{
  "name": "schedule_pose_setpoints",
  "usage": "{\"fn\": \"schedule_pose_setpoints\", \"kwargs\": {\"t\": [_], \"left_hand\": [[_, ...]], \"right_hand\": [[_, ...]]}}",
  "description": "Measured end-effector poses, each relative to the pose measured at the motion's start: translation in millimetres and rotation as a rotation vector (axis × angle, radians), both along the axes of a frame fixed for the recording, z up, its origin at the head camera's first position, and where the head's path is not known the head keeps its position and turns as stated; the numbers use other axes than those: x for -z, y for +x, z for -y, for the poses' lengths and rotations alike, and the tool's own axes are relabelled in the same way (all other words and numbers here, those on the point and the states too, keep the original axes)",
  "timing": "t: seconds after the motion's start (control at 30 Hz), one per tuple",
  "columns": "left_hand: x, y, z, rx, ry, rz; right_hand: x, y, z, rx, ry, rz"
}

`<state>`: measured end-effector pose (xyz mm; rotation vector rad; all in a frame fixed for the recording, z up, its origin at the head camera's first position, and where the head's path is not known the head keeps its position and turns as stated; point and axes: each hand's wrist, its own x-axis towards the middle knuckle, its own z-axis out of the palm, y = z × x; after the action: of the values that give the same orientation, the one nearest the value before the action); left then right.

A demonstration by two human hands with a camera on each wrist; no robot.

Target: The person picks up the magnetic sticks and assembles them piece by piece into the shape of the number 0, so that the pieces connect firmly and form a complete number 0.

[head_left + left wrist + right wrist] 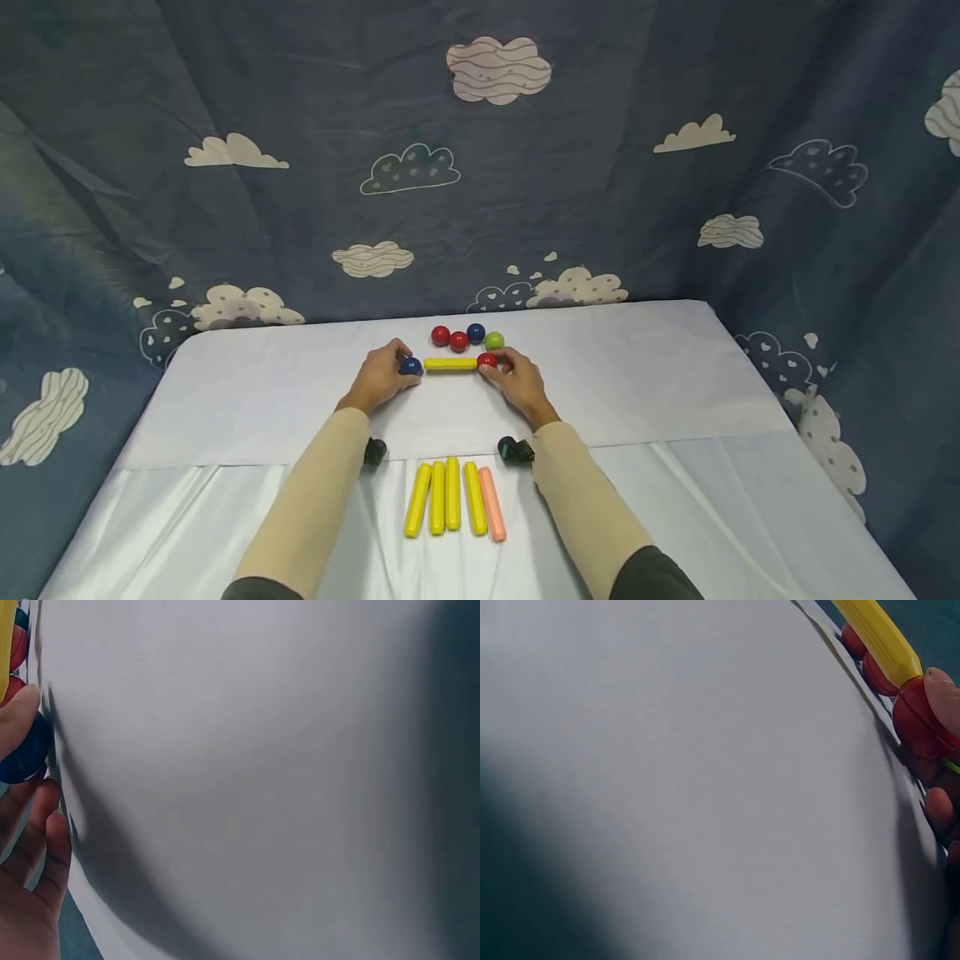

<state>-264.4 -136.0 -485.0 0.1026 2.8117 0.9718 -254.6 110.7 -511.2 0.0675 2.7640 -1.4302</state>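
Note:
My left hand (381, 377) pinches a blue ball (410, 367) between thumb and fingers; that blue ball (28, 754) shows at the left edge of the left wrist view. A red ball (487, 360) is held in my right hand (521, 385). Between the two balls lies a yellow stick (450, 364), level from left to right. In the right wrist view the yellow stick (881, 637) meets the red ball (919, 720) at its end. Whether its other end touches the blue ball, I cannot tell.
Behind the stick sit two red balls (458, 342), another blue ball (476, 333) and a green ball (494, 340). Nearer, between the forearms, several yellow sticks (437, 498) and an orange-pink stick (492, 504) lie on the white tablecloth (660, 375). A dark cloud-patterned curtain (315, 83) hangs behind.

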Motion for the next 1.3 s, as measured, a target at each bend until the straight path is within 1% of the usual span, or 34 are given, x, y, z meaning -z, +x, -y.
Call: {"fn": "schedule_pose_setpoints", "kwargs": {"t": [0.27, 0.47, 0.6, 0.77, 0.9, 1.0, 1.1, 1.23, 1.3], "left_hand": [[-2.1, -1.6, -2, 0.013, 0.015, 0.016], [-4.4, -0.1, -1, 0.014, -0.006, 0.024], [-10.3, 4.3, 0, 0.009, -0.042, 0.04], [-22.3, 12.9, 3, -0.034, -0.074, 0.071], [-30.6, 25.5, 8, -0.061, -0.074, 0.085], [-31.5, 39.5, 10, -0.065, -0.055, 0.085], [-29.2, 57.5, 10, -0.06, -0.043, 0.096], [-27.4, 85.1, 6, -0.036, -0.03, 0.099], [-26.7, 98.5, 2, -0.015, 0.011, 0.124]], "right_hand": [[-0.9, -0.1, -1, -0.002, 0.001, 0.0], [-1.7, -0.2, 0, -0.012, 0.001, -0.009], [-1.1, 0.4, -1, -0.012, 0.008, -0.015], [1.0, -0.3, -1, -0.002, 0.008, -0.019], [1.3, -0.7, 1, -0.011, 0.004, -0.001], [0.3, -1.0, 2, -0.016, -0.004, -0.004], [-0.3, -0.8, 2, -0.012, -0.015, -0.001], [0.1, 0.4, -1, -0.013, -0.021, 0.011], [1.0, 1.3, -4, -0.013, -0.015, 0.018]]}}
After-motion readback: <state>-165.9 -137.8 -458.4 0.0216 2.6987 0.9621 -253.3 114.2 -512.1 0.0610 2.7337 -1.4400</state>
